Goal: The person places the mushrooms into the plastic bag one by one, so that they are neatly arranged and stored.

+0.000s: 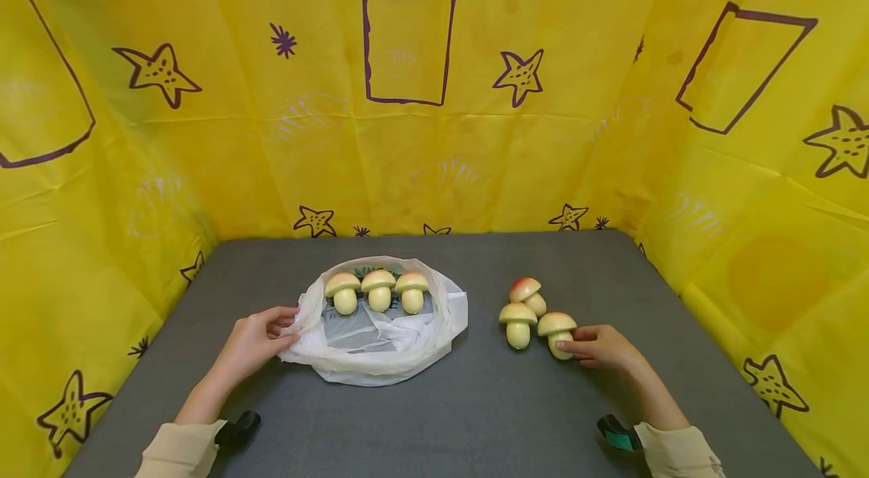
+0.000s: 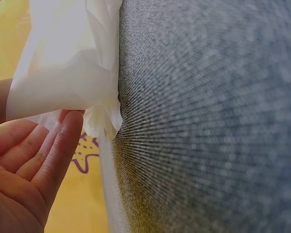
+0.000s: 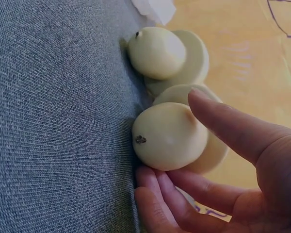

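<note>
With thumb and fingers, my left hand (image 1: 256,338) pinches the left edge of a white plastic bag (image 1: 312,346); the left wrist view shows the bag (image 2: 63,73) between thumb and fingers. Inside its wide mouth lie three mushrooms (image 1: 378,291) in a row, pale yellow with rounded caps. On the right, my right hand (image 1: 600,347) grips the front right mushroom (image 1: 558,326) of a group of three by its stem. Seen from the right wrist, the thumb lies on the stem of this mushroom (image 3: 167,138) and the fingers curl against its other side.
Close to the gripped mushroom are a second mushroom (image 1: 519,326) and, behind it, a third with a reddish cap (image 1: 526,291). Everything lies on a dark grey table (image 1: 421,425). Yellow cloth walls (image 1: 407,161) with drawn stars enclose the back and sides.
</note>
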Tool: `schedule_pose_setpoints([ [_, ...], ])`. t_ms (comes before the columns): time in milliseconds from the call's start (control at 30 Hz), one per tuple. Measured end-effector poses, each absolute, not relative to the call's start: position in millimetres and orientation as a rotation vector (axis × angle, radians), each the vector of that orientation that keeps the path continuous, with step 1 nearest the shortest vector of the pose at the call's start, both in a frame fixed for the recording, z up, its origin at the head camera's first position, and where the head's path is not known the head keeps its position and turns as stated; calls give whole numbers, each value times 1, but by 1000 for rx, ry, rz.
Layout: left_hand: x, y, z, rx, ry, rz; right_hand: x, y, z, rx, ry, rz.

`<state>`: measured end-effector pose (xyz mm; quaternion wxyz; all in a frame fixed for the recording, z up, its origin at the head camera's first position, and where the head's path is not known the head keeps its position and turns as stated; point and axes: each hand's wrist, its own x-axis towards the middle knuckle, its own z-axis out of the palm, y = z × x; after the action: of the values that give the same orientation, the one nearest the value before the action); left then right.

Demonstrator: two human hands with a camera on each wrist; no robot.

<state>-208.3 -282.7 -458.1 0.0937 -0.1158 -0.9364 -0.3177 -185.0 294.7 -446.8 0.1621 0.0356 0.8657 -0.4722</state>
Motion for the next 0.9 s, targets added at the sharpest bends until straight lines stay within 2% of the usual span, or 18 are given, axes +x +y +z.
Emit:
schedule_pose_setpoints([
  [900,-207,-283,-458,-328,-2776,-938,-186,290,-447,120,2424,-1410],
])
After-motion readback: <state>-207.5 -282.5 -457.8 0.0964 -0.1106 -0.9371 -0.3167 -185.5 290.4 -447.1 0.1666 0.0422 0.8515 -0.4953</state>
